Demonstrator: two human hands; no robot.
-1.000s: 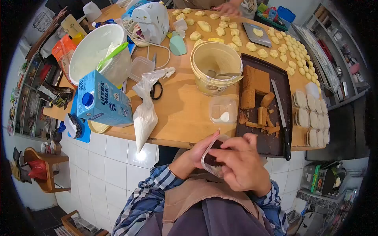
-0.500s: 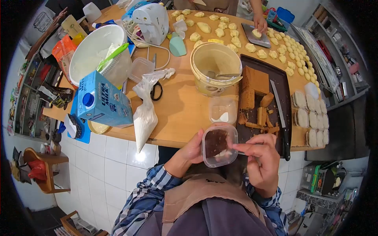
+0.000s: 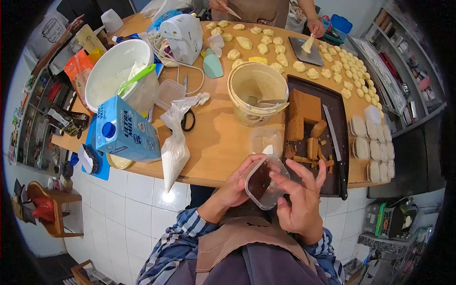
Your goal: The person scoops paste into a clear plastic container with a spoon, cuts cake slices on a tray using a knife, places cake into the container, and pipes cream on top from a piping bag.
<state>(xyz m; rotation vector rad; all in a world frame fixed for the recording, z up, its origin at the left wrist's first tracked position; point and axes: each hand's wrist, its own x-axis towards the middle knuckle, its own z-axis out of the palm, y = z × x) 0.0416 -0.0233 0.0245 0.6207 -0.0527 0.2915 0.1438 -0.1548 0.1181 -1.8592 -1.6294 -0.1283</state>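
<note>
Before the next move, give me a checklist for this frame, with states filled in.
1. Clear container gripped by the left hand: ok.
2. Right hand clear of the container's contents: cannot tell; the index fingertip overlaps its mouth.
3. Knife out of the hands: ok, lying on the dark tray.
4. Piping bag fully on the table: not ok; its tip hangs past the edge.
5. Milk carton capped: ok, blue cap on.
</note>
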